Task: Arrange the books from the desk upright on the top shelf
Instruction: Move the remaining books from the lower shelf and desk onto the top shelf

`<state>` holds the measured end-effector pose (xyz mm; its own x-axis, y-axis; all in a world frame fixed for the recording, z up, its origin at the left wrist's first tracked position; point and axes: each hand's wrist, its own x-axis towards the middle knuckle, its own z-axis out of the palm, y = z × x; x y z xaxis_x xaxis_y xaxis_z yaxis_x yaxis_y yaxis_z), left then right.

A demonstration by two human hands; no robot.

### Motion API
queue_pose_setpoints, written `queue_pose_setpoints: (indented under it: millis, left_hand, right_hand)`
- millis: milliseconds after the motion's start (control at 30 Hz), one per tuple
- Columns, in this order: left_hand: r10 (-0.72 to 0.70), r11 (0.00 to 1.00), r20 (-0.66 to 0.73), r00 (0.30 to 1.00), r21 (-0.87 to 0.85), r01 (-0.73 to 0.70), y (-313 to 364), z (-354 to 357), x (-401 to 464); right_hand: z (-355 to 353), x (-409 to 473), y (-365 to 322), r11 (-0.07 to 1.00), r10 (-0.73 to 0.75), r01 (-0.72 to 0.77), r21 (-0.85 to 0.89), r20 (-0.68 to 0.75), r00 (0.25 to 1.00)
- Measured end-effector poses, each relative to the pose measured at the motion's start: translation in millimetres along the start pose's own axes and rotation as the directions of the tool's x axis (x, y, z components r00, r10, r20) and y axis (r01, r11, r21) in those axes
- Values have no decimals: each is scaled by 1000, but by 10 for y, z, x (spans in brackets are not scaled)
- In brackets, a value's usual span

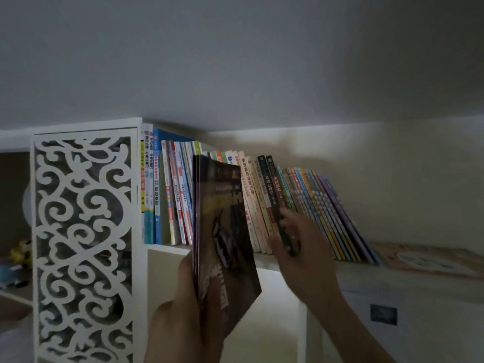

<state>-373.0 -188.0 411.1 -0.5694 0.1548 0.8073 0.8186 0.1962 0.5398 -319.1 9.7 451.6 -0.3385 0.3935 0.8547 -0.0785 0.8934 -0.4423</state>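
Up at the top shelf (170, 248), left hand (178, 305) gripped dark magazines (225, 231); right hand (301, 252) pinched a black book (284, 231) in the row.

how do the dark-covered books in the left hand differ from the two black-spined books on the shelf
The dark-covered books are off the top shelf, gripped at their lower end by the left hand; the two black-spined books stand in the row on it. The held ones show a glossy front cover, the shelved pair only spines, and these lean left, touched by the right hand. Both are dark.
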Motion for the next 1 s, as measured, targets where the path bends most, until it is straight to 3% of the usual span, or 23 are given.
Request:
queue_pose_setpoints:
  millis: [67, 167, 333, 433, 533, 833, 1000]
  left_hand:
    - [44, 996, 6, 999, -78, -44, 98, 35, 99]
    - [48, 981, 71, 996, -193, -33, 350, 120, 216]
    - [77, 979, 88, 993, -196, -59, 474, 290, 334]
    - [58, 980, 97, 994, -194, -38, 452, 370, 351]
    - [63, 985, 104, 993, -165, -45, 460, 404, 349]
    - [68, 981, 107, 992, -189, -47, 432, 481, 353]
    - [80, 979, 96, 992, -196, -59, 430, 541, 357]
  right_hand:
    - [-157, 284, 167, 948, -136, 50, -313, -259, 956]
    - [-312, 648, 453, 872, -57, -128, -472, -358, 932]
    - [-422, 802, 704, 885, 67, -137, -446, -170, 983]
    - [-505, 784, 762, 928, 92, -99, -358, -37, 995]
    - [-478, 735, 721, 912, 90, -51, -406, 79, 993]
    - [-434, 766, 793, 895, -55, 110, -431, 139, 989]
    - [-382, 740, 808, 804, -124, 115, -584, 25, 992]
